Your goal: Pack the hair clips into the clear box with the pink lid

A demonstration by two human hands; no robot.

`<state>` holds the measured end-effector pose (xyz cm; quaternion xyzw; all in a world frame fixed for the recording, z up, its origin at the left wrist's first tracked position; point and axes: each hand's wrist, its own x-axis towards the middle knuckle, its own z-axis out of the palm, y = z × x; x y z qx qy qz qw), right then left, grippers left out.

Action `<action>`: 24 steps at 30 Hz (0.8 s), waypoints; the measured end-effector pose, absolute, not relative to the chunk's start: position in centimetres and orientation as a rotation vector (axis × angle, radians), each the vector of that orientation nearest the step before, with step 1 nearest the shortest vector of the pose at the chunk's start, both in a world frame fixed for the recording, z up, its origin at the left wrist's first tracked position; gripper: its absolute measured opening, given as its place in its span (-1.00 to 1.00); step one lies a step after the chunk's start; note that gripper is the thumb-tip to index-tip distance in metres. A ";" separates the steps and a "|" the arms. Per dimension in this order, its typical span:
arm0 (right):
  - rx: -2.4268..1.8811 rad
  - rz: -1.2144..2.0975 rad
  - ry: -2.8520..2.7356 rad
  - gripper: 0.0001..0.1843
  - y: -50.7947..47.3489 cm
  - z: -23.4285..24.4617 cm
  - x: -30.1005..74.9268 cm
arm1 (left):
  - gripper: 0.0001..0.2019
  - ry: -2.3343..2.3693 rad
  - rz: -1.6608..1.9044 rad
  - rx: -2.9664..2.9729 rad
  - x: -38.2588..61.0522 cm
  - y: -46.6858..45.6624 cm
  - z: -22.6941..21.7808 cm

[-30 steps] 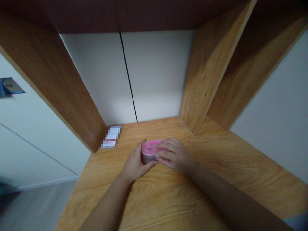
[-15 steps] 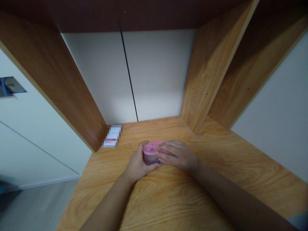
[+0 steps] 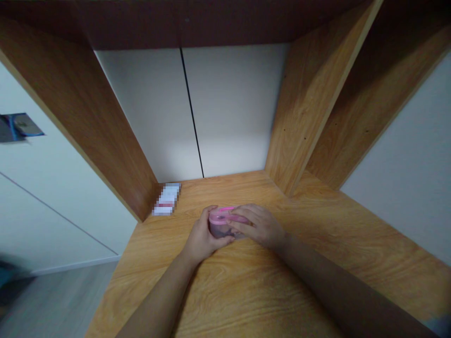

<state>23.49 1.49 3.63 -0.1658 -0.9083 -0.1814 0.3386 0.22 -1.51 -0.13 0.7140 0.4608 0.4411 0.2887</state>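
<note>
Container [image 3: 219, 230], left fingers [image 3: 205, 216] curled around side, right fingers [image 3: 246, 228] across lid [image 3: 217, 219]

Desk [image 3: 218, 295]: yellow-brown wood, wavy grain, spreading all round box [image 3: 217, 229]. Box: see-through, pink-lidded, seems to rest on desk. White item [image 3: 167, 199]: left of box and farther back, reddish band, pixelated past reading. Upright boards on desk: left board [image 3: 88, 122] well apart, left of box; right board [image 3: 303, 103] behind box, to its right.
</note>
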 end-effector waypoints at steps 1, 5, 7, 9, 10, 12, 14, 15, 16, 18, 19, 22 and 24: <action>-0.442 -0.425 -2.359 -0.69 1.6 3.7 23.5 | -0.12 1.235 1.176 1.906 0.2 -1.5 -0.1; -0.458 -0.305 -2.335 -0.50 1.9 3.7 23.5 | -0.11 1.251 1.169 1.912 0.3 -1.4 -0.2; -0.480 -0.314 -2.331 -0.53 1.8 3.7 23.5 | -0.09 1.256 1.175 1.913 0.3 -1.4 -0.2; -0.493 -0.348 -2.333 -0.58 1.6 3.7 23.5 | -0.07 1.258 1.175 1.914 0.4 -1.4 -0.3; -0.489 -0.364 -2.337 -0.59 1.5 3.7 23.5 | -0.07 1.259 1.169 1.915 0.4 -1.5 -0.3; -0.465 -0.383 -2.339 -0.60 1.3 3.7 23.5 | -0.07 1.259 1.154 1.920 0.4 -1.5 -0.3; -0.457 -0.382 -2.329 -0.61 1.3 3.6 23.5 | -0.08 1.273 1.158 1.932 0.4 -1.6 -0.2; -0.462 -0.375 -2.320 -0.61 1.4 3.5 23.4 | -0.08 1.289 1.168 1.939 0.5 -1.7 -0.2; -0.470 -0.361 -2.312 -0.62 1.4 3.4 23.3 | -0.09 1.309 1.178 1.946 0.5 -1.7 0.0; -0.498 -0.315 -2.292 -0.62 1.4 3.2 23.1 | -0.13 1.364 1.190 1.953 0.6 -1.7 0.2; -0.525 -0.285 -2.274 -0.60 1.4 3.1 23.0 | -0.15 1.396 1.191 1.954 0.7 -1.8 0.3; -0.665 -0.181 -2.190 -0.53 1.1 3.0 22.5 | -0.19 1.486 1.188 1.954 0.8 -1.8 0.6; -0.737 -0.115 -2.160 -0.51 0.9 3.1 22.2 | -0.19 1.514 1.179 1.953 0.8 -1.7 0.7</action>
